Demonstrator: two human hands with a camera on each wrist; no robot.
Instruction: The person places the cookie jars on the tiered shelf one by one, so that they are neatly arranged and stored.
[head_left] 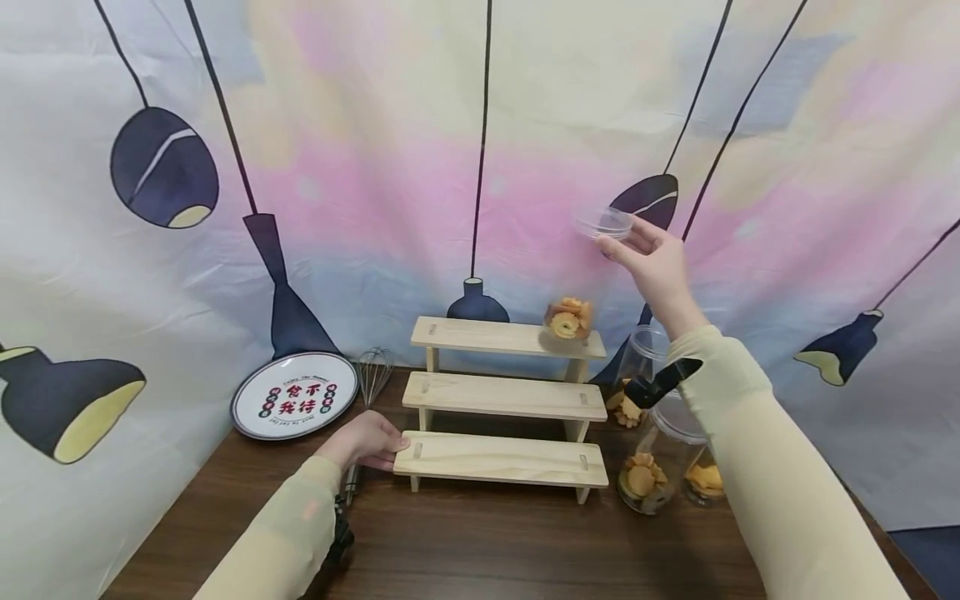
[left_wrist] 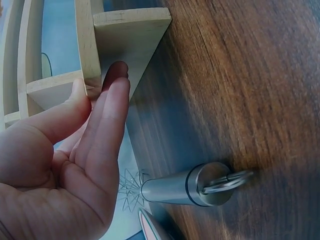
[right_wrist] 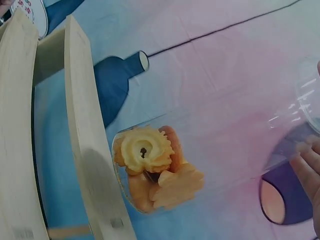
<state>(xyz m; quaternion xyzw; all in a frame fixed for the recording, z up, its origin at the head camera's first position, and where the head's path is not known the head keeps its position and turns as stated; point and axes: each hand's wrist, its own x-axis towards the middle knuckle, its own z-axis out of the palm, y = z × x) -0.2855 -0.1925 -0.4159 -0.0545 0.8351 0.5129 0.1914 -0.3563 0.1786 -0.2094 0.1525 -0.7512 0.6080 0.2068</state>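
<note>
My left hand [head_left: 367, 440] pinches the left end of the lowest step of a three-tier wooden shelf [head_left: 502, 458]. In the left wrist view, the thumb is on top of the board and the fingers reach below it. My right hand [head_left: 656, 267] grips the top of a tall clear jar [head_left: 603, 222] at its round lid. Ring-shaped and flower-shaped cookies [right_wrist: 150, 155] lie in the jar's bottom. The jar's base is at the right end of the top step [head_left: 480, 335]. Its transparent walls barely show against the backdrop.
Right of the shelf stand several clear lidded jars [head_left: 678, 419] with cookies, partly behind the right arm. On the left, a plate [head_left: 295, 396] with red characters leans against the printed cloth. A metal whisk [left_wrist: 170, 190] lies beside the left hand on the dark wooden table [head_left: 495, 542].
</note>
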